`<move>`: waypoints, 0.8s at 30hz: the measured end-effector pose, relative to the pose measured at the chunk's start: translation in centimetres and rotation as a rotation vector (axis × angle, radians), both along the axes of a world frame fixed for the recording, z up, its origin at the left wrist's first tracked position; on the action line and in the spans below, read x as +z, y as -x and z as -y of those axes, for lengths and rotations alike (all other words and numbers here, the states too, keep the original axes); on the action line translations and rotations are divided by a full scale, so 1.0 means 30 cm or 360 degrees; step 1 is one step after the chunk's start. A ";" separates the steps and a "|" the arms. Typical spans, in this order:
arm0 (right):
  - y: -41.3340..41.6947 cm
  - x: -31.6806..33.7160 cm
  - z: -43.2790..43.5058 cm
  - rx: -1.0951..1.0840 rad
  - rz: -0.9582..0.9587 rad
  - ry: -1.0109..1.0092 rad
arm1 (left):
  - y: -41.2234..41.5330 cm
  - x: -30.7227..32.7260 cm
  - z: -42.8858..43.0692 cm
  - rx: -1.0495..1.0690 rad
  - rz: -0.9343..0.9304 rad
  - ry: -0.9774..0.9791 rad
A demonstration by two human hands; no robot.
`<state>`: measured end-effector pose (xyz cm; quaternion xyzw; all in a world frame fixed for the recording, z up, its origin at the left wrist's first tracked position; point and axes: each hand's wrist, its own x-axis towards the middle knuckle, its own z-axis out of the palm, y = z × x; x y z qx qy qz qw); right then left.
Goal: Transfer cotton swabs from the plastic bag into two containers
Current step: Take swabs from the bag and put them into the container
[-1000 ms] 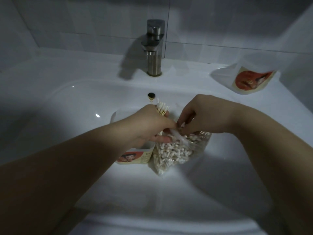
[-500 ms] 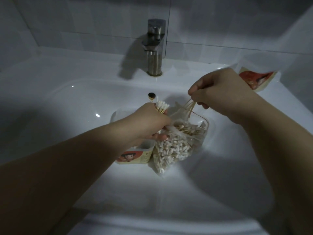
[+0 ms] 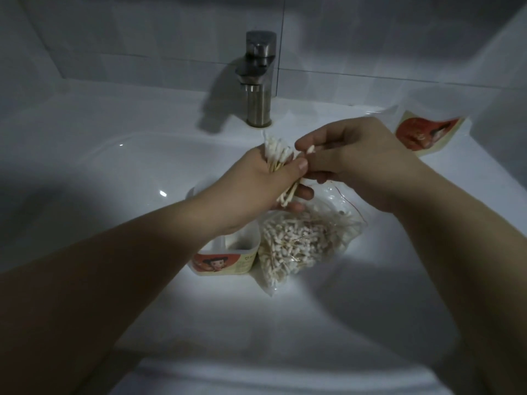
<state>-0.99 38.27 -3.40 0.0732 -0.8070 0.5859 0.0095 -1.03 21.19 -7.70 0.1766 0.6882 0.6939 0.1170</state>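
My left hand [image 3: 256, 181] is curled round a bundle of cotton swabs [image 3: 278, 151], white tips fanning up out of my fist and the wooden stems poking out below by my fingers. My right hand [image 3: 356, 158] pinches a few more swabs [image 3: 310, 149] between thumb and fingertips, right against the bundle. The plastic bag [image 3: 302, 243] lies open in the sink basin [image 3: 114, 155] under my hands, with most of its swabs inside, and the labelled container [image 3: 228, 259] stands touching its left side. What I take for the second container [image 3: 425, 135] sits on the counter at the far right, well apart. To do this well, I think I should lay the new swabs parallel with the bundle, tips level, and loosen my left thumb only enough to let them in, or the stems may splay and drop into the basin. Once the bundle is snug, it should go into the container stems first.
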 end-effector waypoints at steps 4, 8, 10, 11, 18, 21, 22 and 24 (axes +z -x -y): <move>0.003 -0.007 0.005 -0.0059 -0.0091 0.0036 | 0.012 -0.005 -0.001 -0.0026 -0.0153 0.0179; 0.006 -0.018 0.002 -0.0108 -0.0242 -0.0584 | 0.014 -0.028 -0.009 0.0039 -0.0120 0.0290; 0.001 -0.022 0.004 -0.0039 -0.0199 -0.0645 | 0.017 -0.035 -0.005 0.0057 -0.0112 0.0330; -0.002 -0.021 0.005 -0.0003 -0.0180 -0.0660 | 0.018 -0.035 -0.001 0.0069 -0.0088 0.0343; 0.001 -0.030 0.015 0.0145 -0.0061 -0.0695 | 0.018 -0.028 0.001 0.0168 0.0206 0.0317; 0.010 -0.021 0.001 -0.0025 -0.0149 -0.0906 | 0.028 -0.032 -0.002 0.0288 0.0195 0.0356; 0.011 -0.016 -0.008 -0.0099 -0.0179 -0.1004 | 0.032 -0.034 -0.001 0.0305 0.0195 0.0358; 0.014 -0.008 -0.029 -0.0186 -0.0155 -0.1232 | 0.034 -0.034 0.002 0.0294 0.0174 0.0376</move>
